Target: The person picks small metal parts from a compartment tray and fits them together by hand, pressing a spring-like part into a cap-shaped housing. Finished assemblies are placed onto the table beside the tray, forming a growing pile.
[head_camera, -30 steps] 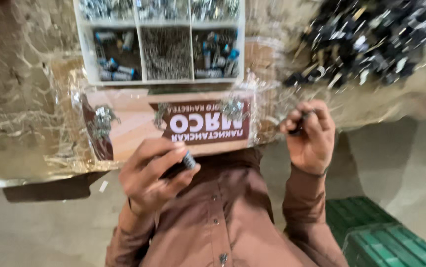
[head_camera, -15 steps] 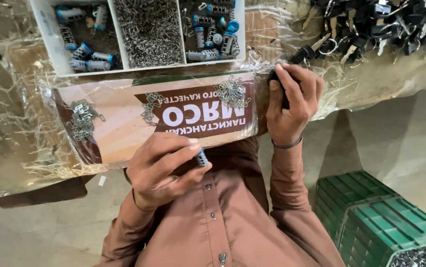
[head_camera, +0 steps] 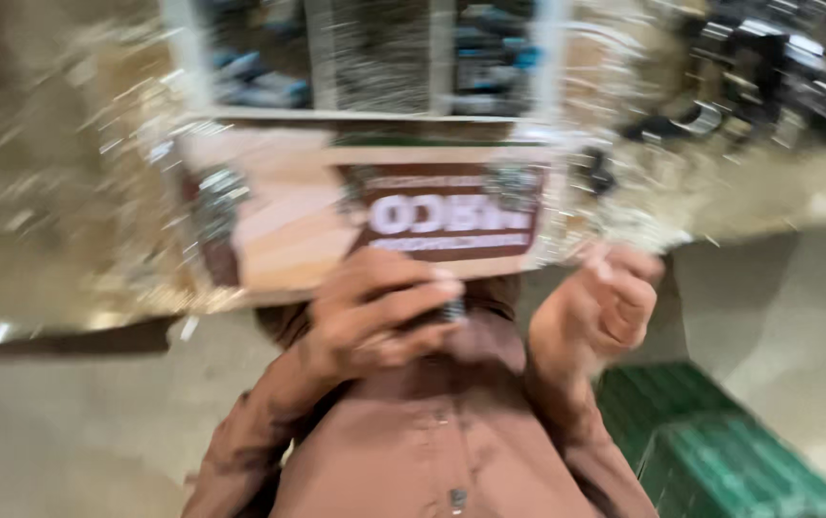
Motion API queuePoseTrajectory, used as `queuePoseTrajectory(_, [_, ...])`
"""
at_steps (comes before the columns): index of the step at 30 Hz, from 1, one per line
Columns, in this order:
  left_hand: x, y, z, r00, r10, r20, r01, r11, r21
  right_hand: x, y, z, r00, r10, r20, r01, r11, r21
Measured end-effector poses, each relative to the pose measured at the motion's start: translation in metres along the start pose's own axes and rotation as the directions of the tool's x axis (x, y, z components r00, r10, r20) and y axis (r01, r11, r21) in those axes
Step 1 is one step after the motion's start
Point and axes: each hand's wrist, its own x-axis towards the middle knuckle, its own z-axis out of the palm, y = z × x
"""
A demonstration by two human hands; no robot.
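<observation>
Currently mid-handling, I'd judge: left hand is gripping a small dark part in closed fingers at chest height, just below the cardboard box. Right hand is sitting curled closed beside it, with its contents too blurred to tell. Next move is calling for a steady pinch.

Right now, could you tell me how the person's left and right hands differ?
The left hand grips a small dark part; whether the right hand, curled, holds anything is too blurred to tell. The left hand lies below the printed box, the right hand beside its corner. Both wear brown sleeves.
</observation>
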Motion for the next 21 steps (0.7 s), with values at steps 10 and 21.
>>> queuePoseTrajectory(10, [-0.075, 0.007, -0.078, 0.834, 0.025, -0.551, 0.116, 0.969, 0.219, -0.035, -0.014, 0.102, 0.47, 0.118, 0.875, 0.38, 0.868, -0.32])
queuePoseTrajectory(21, [-0.084, 0.009, -0.081, 0.868, -0.101, -0.486, 0.18, 0.976, 0.12, -0.005, -0.007, 0.097, 0.24, -0.252, 0.937, 0.723, 0.691, 0.0])
